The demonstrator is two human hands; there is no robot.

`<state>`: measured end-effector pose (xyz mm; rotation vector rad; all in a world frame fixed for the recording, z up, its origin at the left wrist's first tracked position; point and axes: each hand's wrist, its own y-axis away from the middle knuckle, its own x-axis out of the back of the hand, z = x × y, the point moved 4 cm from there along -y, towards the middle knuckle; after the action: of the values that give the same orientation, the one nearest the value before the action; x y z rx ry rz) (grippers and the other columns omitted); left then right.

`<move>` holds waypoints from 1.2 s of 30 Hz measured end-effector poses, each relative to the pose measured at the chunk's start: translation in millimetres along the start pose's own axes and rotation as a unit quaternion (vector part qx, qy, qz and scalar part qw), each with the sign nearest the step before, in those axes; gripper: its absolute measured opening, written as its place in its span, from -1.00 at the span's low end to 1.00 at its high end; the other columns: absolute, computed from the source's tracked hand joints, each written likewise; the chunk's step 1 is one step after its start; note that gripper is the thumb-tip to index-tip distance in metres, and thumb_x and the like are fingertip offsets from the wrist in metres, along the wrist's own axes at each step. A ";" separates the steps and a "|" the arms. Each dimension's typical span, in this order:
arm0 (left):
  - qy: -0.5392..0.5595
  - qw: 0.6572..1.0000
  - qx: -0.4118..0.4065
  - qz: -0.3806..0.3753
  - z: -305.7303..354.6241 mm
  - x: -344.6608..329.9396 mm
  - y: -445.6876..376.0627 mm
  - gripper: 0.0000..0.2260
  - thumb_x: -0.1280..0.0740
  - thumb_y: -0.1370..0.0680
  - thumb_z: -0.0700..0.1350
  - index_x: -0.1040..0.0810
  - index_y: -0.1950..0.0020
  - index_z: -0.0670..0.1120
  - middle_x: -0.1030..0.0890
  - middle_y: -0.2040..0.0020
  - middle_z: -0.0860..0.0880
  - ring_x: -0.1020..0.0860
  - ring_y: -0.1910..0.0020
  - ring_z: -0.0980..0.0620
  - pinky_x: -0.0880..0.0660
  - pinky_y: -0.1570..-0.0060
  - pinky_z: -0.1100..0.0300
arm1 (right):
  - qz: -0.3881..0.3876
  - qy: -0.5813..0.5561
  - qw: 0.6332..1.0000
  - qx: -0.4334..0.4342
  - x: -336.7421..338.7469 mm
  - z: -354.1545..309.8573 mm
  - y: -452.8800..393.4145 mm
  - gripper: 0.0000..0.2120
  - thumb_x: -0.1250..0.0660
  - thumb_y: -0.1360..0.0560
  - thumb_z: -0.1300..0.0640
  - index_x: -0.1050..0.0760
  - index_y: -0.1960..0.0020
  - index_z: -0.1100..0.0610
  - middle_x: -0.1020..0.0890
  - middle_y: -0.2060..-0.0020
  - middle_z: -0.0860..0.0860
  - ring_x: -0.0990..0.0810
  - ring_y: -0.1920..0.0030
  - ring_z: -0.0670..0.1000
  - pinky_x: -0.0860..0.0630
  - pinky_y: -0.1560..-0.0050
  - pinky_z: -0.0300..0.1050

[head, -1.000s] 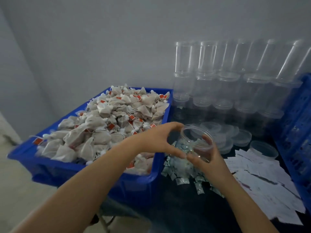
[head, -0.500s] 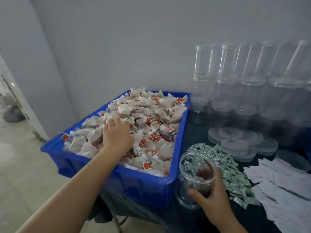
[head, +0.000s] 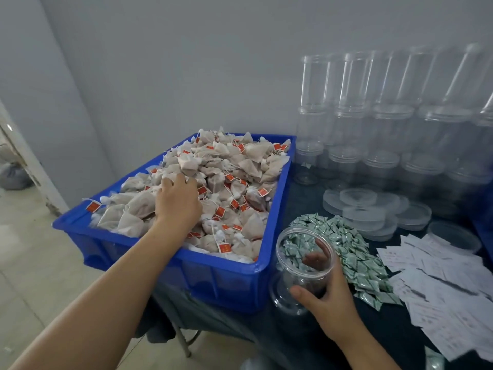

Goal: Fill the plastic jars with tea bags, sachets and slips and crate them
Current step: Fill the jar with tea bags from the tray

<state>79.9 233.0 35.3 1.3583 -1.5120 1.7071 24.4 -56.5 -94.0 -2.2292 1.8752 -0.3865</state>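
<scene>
Clear round plastic jar (head: 304, 268) sits on the dark table (head: 394, 340), right hand (head: 329, 303) wrapped around it. Left hand (head: 177, 201) digs curled fingers into the beige tea bags (head: 234, 166) in the blue plastic crate (head: 221, 281) just beside it.

I see a bright blue tub (head: 234, 284), beige tea bags (head: 240, 166) with red tags (head: 262, 192), green-and-white patterned sachets (head: 354, 252), white slips (head: 440, 284) faintly printed, clear jars (head: 346, 108), a dark tabletop (head: 301, 206), a grey wall (head: 186, 62).
</scene>
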 end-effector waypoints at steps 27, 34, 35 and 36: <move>0.548 0.787 -0.280 -0.053 93.5 81.9 56.6 -0.79 -0.36 -0.52 -0.24 -0.55 -0.08 0.03 -0.52 -0.01 0.15 -0.50 -0.02 0.21 -0.50 0.03 0.37 | -0.022 -0.017 1.000 -0.002 -2.2 -3.3 -1.9 -0.15 -0.59 -0.09 -0.09 -0.34 -0.29 -0.47 -0.57 -0.16 -0.13 -0.58 -0.15 -0.25 -0.52 -0.02 -0.41; 0.524 0.767 -0.349 -0.122 114.2 84.3 73.5 -0.80 -0.37 -0.52 -0.22 -0.58 -0.12 -0.05 -0.54 0.00 0.18 -0.51 -0.02 0.25 -0.50 0.04 0.39 | -0.018 -0.015 1.000 0.004 -2.4 -5.0 -2.1 -0.21 -0.56 -0.12 -0.11 -0.33 -0.24 -0.55 -0.52 -0.20 -0.09 -0.55 -0.17 -0.24 -0.51 -0.05 -0.39; 0.518 0.766 -0.360 -0.126 116.6 85.4 75.1 -0.80 -0.37 -0.52 -0.23 -0.57 -0.13 -0.05 -0.53 0.01 0.21 -0.51 -0.01 0.27 -0.49 0.05 0.41 | -0.019 -0.018 1.000 0.004 -2.8 -4.3 -2.2 -0.21 -0.56 -0.12 -0.10 -0.34 -0.25 -0.52 -0.54 -0.20 -0.08 -0.56 -0.18 -0.23 -0.52 -0.06 -0.37; 0.507 0.766 -0.373 -0.131 119.3 85.8 76.8 -0.80 -0.36 -0.52 -0.23 -0.57 -0.13 -0.06 -0.52 0.02 0.23 -0.51 -0.01 0.27 -0.48 0.05 0.42 | -0.020 -0.022 1.000 0.006 -2.4 -3.2 -2.2 -0.19 -0.57 -0.13 -0.08 -0.34 -0.29 -0.46 -0.56 -0.21 -0.09 -0.57 -0.20 -0.19 -0.52 -0.07 -0.35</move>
<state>23.3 80.0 64.4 0.1030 -1.0314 1.0830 25.0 -53.7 -90.4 -2.2512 1.8037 -0.3509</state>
